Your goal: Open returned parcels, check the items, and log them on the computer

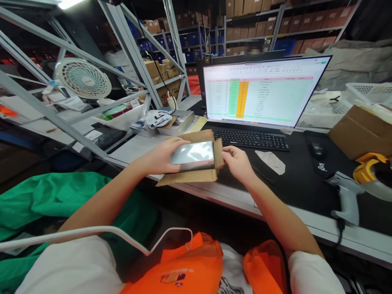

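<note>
A shiny silver-grey box (196, 152) lies inside an unfolded brown cardboard carton (190, 177) at the desk's front edge. My left hand (163, 157) grips the silver box at its left end, thumb along the near side and fingers over the far side. At the carton's right end, my right hand (237, 161) pinches the raised end flap between thumb and fingers. The carton's long side flaps are spread open, one towards me and one away. What the silver box contains cannot be seen.
Behind the carton are a keyboard (251, 139) and a monitor (260, 94). To the right lie a crumpled paper (271, 161), a mouse (317, 150), a barcode scanner (347, 198) and a yellow tape dispenser (370, 169). A metal rack frame (131, 53) and fan (83, 78) stand left.
</note>
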The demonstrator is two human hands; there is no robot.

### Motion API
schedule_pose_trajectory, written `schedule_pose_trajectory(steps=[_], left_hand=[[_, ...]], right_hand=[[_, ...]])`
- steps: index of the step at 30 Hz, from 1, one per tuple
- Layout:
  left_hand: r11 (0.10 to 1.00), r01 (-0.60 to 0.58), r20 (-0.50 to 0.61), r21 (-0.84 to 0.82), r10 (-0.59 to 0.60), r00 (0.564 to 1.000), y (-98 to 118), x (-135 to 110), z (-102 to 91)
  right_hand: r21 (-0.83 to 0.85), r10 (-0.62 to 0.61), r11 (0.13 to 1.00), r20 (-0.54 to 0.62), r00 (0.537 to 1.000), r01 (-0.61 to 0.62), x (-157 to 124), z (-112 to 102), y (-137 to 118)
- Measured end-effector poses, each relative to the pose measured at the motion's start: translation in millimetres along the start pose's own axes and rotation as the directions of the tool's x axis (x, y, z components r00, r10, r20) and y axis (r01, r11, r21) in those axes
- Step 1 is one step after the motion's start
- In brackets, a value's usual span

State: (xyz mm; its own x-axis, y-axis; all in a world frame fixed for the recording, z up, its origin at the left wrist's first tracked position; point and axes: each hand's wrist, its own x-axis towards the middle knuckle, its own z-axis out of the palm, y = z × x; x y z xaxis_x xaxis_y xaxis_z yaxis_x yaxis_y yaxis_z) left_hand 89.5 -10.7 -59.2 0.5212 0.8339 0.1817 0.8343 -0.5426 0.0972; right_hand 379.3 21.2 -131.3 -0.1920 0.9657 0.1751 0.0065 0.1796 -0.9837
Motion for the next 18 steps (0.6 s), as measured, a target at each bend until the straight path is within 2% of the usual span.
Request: schedule_pose_trajectory(steps=[2,4,10,12,15,18], left_hand=[[0.994,-0.056,0.115,0.094,0.045,0.992,9,10,1.0],[0.982,-0.071,0.168,0.177,0.042,0.985,16,21,7.4],[0.959,-0.032,0.109,0.281,0.001,0.994,25,50,45.1],[0.959,-0.044,0.126,0.280,0.009,0.992,23,58,51.8],[0.967,-0.078,0.205,0.243,0.028,0.978,19,67,50.5],[0.977,-0.099,0.247,0.188,0.051,0.968,15,71,38.0]], right_hand=[[-0.098,0.020,0.995,0.034,0.999,-0.017,2,8,-1],[-0.154,0.007,0.988,0.030,1.000,-0.003,4,13,0],[-0.111,0.012,0.994,0.029,1.000,-0.008,16,14,8],[-0.134,0.021,0.991,0.009,1.000,-0.019,21,11,11],[-0.208,0.011,0.978,-0.030,0.999,-0.017,26,7,17],[-0.313,-0.050,0.949,-0.066,0.997,0.027,27,4,23]])
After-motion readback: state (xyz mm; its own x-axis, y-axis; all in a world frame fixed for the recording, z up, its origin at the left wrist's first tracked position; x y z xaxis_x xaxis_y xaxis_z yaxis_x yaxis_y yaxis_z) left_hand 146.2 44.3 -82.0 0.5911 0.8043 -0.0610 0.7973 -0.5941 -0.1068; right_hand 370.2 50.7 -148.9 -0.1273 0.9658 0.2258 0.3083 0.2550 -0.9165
